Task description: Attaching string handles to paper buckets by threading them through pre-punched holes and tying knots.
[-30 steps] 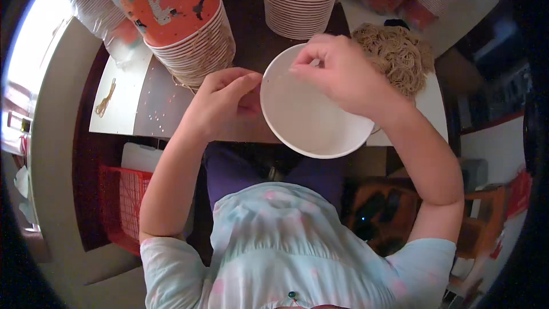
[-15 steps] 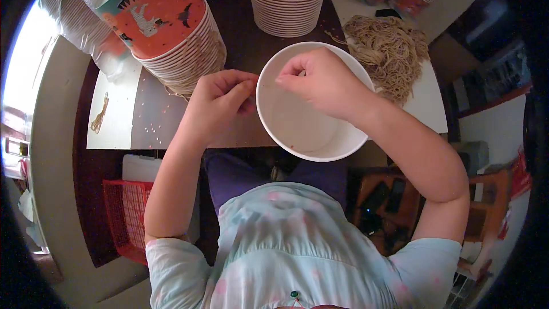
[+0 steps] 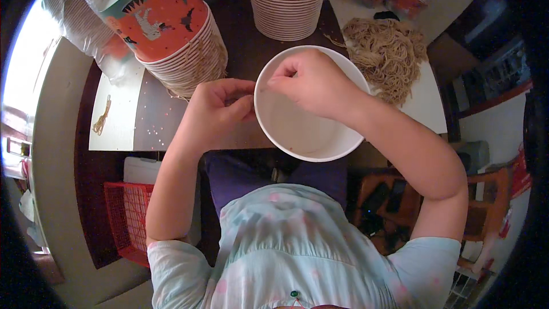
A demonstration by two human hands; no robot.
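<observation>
Left hand (image 3: 220, 109) pinches paper bowl (image 3: 303, 131) rim; right hand (image 3: 309, 83) pinched closed inside it, contents unclear. Bowl may tip off table edge (image 3: 171, 143).

White paper bowl (image 3: 297, 131), open side up, tilted at table edge

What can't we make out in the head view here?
- Right hand fingertips: curled over the bowl, so whatever they pinch is hidden.
- Left hand fingertips: tucked against the bowl's rim; the grip is unclear.
- Cup stacks: tops cut off by the upper edge.
- String pile: strands too fine to separate.
- Far bowl rim: hidden behind the right hand.
</observation>
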